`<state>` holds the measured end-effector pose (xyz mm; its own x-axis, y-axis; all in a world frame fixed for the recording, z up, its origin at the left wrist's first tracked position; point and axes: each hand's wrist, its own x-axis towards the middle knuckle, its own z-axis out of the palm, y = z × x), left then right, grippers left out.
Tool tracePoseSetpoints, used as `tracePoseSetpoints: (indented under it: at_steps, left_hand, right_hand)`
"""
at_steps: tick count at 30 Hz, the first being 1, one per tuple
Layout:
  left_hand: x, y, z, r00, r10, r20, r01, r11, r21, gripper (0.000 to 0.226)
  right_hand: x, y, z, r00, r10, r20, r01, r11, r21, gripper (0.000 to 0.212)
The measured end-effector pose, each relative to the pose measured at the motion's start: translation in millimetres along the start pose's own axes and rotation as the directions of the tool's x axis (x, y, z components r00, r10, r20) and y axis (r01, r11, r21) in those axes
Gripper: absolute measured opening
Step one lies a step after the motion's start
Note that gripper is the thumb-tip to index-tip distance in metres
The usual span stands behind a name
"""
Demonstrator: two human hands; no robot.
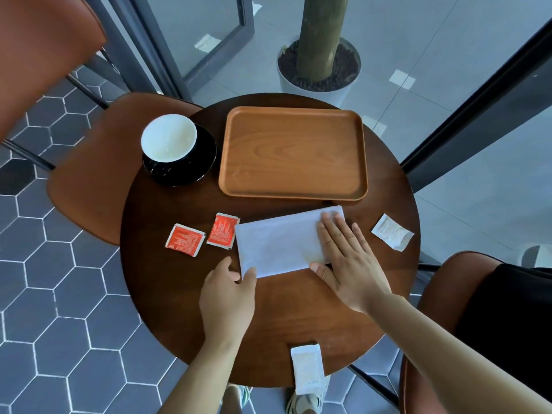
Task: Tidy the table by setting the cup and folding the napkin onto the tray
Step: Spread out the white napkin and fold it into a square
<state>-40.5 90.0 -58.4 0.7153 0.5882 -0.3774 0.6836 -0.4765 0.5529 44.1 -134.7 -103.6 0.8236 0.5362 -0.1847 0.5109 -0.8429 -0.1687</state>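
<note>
Two hands on the napkin [277, 243], which lies as a folded white rectangle on the round wooden table [167, 300], just in front of the tray's near rim.

- Right hand [349, 264]: open, palm down, fingers straight and flat on the napkin's right end. Likely an anchor, so the sheet cannot slide while the other end is worked.
- Left hand [228, 294]: at the near-left corner, thumb on top and fingertips curled against the edge. It reads as a pinch on that corner, probably to lift it across for another fold.
- Wooden tray [294, 153]: bare, at the far side of the table. Nothing set on it yet.
- White-lined cup [168, 138]: upright on its black saucer [206, 158], just left of the tray, untouched. It looks empty.
- Red sachets [185, 239] [222, 230]: left of the napkin, the nearer one touching or just overlapping its edge. It could catch in a fold.
- White sachets: one right of the napkin [392, 232], one hanging over the near table edge [307, 369].

Judgement: folding under way, both transfers to the tray outstanding.
</note>
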Motion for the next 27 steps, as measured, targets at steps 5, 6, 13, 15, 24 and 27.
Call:
tracePoseSetpoints:
  at_steps: [5, 6, 13, 15, 24, 27]
  left_hand:
    - [5, 7, 3, 0.982, -0.179, 0.051, 0.186, 0.962, -0.201, 0.050]
    - [6, 6, 4, 0.978, -0.200, 0.054, 0.207, 0.949, -0.237, 0.048]
    - [9, 10, 5, 0.957, -0.279, 0.079, 0.288, 0.877, -0.385, 0.049]
    - [10, 10, 5, 0.956, -0.282, 0.084, 0.290, 0.858, -0.424, 0.049]
    - [16, 7, 6, 0.941, -0.307, 0.145, 0.336, 0.785, -0.520, 0.008]
    - [16, 8, 6, 0.943, -0.292, 0.157, 0.329, 0.769, -0.548, 0.023]
  right_hand:
    - [1, -39, -22, 0.984, 0.112, -0.139, -0.025, 0.855, 0.519, 0.064]
    - [5, -55, -29, 0.982, 0.183, -0.053, -0.082, 0.659, 0.748, 0.062]
    - [37, -91, -30, 0.946, 0.260, 0.196, -0.206, 0.012, 0.979, 0.060]
    - [38, -90, -27, 0.946, 0.256, 0.200, -0.202, -0.020, 0.979, 0.060]
    - [45, -98, -20, 0.950, 0.277, 0.142, -0.121, -0.092, 0.988, 0.058]
    - [47, -101, -15, 0.946, 0.306, 0.105, -0.084, -0.082, 0.993, 0.052]
